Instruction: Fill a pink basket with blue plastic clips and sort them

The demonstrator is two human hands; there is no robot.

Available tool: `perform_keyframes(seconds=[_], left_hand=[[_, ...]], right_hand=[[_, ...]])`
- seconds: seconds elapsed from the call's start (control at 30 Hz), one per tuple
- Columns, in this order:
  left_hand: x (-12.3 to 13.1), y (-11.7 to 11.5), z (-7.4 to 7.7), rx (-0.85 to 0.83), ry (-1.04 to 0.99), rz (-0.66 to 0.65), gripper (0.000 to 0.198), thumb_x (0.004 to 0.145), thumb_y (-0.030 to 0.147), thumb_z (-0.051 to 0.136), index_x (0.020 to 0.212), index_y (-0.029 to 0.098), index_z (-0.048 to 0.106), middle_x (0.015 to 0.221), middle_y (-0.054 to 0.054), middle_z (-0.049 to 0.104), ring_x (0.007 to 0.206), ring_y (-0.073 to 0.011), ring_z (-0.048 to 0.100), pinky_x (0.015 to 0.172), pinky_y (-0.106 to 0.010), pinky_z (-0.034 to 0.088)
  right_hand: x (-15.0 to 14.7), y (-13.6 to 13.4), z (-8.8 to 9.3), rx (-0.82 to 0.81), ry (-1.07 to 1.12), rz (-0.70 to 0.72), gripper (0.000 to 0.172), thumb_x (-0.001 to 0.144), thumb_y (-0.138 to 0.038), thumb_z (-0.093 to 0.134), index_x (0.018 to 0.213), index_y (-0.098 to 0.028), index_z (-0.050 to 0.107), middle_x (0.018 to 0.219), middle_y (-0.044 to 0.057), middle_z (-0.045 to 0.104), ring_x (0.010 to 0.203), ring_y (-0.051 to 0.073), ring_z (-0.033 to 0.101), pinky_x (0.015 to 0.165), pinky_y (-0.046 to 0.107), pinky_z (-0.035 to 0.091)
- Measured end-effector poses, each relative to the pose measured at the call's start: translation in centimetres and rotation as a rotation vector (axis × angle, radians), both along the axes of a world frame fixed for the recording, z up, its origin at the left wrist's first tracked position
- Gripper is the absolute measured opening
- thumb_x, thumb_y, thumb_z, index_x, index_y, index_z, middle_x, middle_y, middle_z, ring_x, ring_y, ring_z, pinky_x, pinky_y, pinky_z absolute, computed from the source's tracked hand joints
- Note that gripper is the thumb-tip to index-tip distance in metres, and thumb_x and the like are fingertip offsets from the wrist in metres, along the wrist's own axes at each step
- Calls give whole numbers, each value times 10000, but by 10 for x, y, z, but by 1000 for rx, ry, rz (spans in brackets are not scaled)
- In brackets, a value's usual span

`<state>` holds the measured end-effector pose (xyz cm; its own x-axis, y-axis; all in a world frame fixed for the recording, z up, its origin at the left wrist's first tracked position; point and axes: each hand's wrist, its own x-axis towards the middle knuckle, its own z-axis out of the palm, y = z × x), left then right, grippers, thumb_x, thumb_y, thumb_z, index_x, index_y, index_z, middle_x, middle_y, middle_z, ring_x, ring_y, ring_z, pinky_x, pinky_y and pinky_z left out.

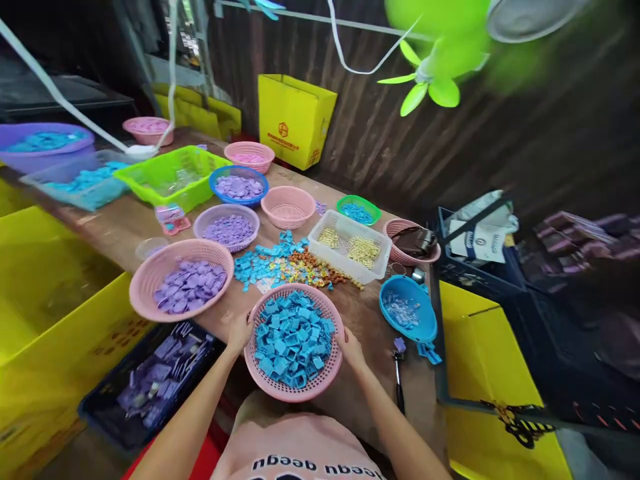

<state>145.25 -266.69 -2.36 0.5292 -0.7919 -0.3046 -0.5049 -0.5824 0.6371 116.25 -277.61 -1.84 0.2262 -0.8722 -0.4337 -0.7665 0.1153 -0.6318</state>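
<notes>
Both my hands grip a round pink basket (260, 379) full of small blue plastic pieces (293, 337), at the near edge of the table. My left hand (239, 332) clasps the basket's left rim, fingers curled on it. On the right rim sits my right hand (351, 348), holding the same way. Just beyond the basket lies a loose pile of blue pieces and small orange-brown bits (287, 265) on the table.
A pink basket of purple pieces (150, 277) stands left. Further baskets, a green tray (150, 181), a clear box (345, 268) and a blue scoop (420, 328) crowd the table (120, 227). A dark crate (100, 412) and yellow boxes (480, 360) flank it. A green fan (440, 47) hangs overhead.
</notes>
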Motion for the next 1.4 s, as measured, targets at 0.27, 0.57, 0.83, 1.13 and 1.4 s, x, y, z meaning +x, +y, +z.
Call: perform_keyframes(seconds=[0.27, 0.57, 0.83, 1.13, 1.4], left_hand=[[33, -54, -18, 39, -291, -216, 470, 808, 197, 431, 1251, 42, 448, 1148, -203, 605, 1058, -295, 570, 868, -376, 453], [-53, -115, -13, -126, -188, -991, 502, 792, 35, 387, 1269, 163, 479, 1341, -126, 478, 1248, -255, 423, 1053, -418, 344], [-36, -126, -23, -97, 225, -759, 328, 751, 102, 445, 1029, 134, 617, 1047, -101, 611, 987, -207, 560, 921, -357, 453], [-8, -105, -4, -43, 713, -207, 302, 708, 222, 455, 955, 165, 620, 616, 32, 507, 547, -105, 463, 487, -200, 383], [-26, -79, -8, 133, 188, -699, 335, 676, 113, 486, 963, 172, 650, 886, -57, 618, 850, -205, 565, 812, -309, 449]], right_hand=[[24, -7, -9, -3, 217, -187, 403, 782, -182, 453, 1145, -58, 578, 1154, 181, 625, 1109, 263, 557, 953, 342, 416], [47, 2, 5, -225, 328, 223, 459, 853, -104, 295, 1260, -182, 493, 1295, 104, 516, 1163, 200, 498, 960, 305, 418], [64, -3, -6, -102, 669, 400, 450, 882, -86, 218, 1244, -155, 475, 1326, 174, 456, 1073, 225, 568, 835, 340, 498], [43, -10, -9, -147, 552, 510, 275, 877, -201, 388, 1069, -204, 585, 1301, 121, 467, 1201, 229, 450, 880, 333, 462], [42, -15, -12, 159, 165, 676, 126, 785, -253, 521, 760, -166, 609, 823, 41, 646, 797, 167, 563, 755, 288, 428]])
